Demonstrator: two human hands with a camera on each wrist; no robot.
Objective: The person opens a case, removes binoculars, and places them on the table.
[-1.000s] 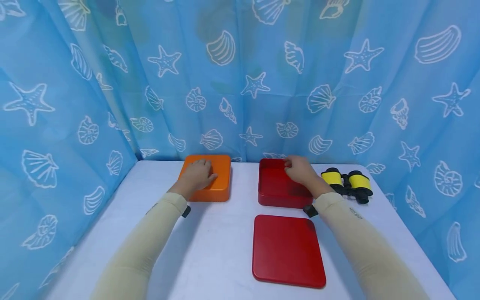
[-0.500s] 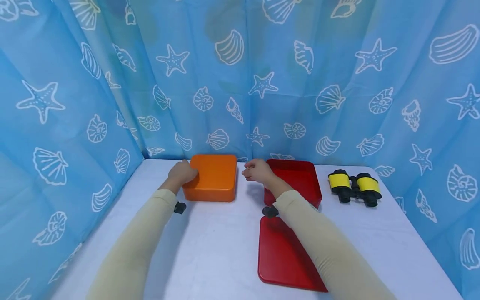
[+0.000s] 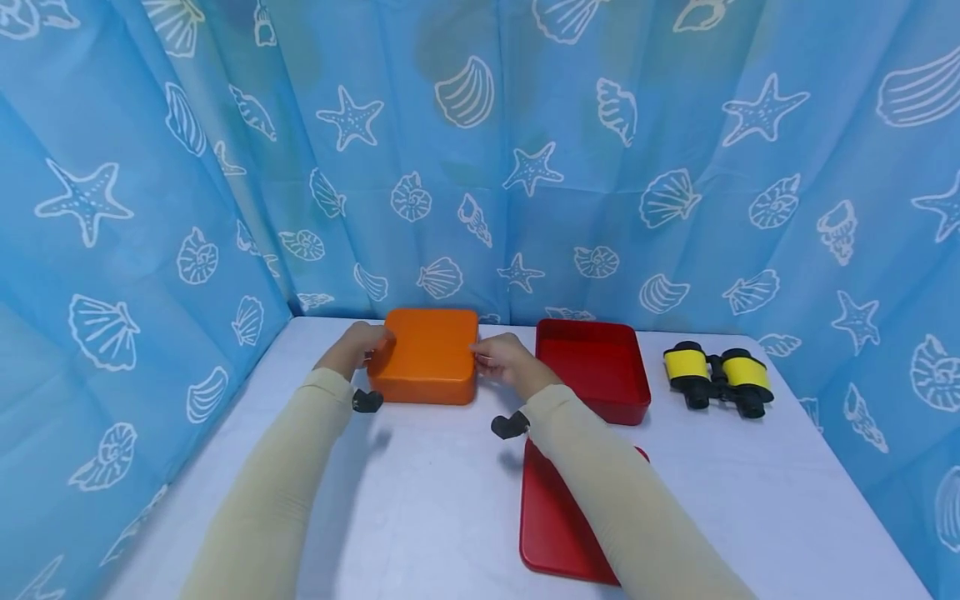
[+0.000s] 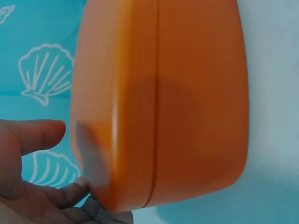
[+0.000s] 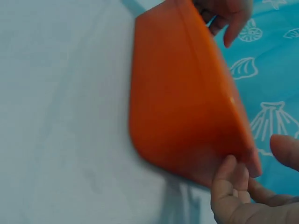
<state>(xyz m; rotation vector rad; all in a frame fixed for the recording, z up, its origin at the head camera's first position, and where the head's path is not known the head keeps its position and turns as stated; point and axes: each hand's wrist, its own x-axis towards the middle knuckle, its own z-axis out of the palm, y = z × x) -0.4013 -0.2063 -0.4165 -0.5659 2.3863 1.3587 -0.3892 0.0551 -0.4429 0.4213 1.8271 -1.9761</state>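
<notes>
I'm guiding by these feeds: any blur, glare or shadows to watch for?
Head view: fairly crisp, soft shadows on the white table; left wrist: a bright glare streak along an edge of the orange box, a dim shadow on its side; right wrist: blurriest, the orange box smeared at its edges.

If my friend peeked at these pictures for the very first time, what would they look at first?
Probably the bright orange box at the back of the white table, between the left hand and the right hand. Next might come the open red box to its right and the yellow-and-black binoculars farther right. Behind everything, the blue curtain with white starfish and shells stands out too.
</notes>
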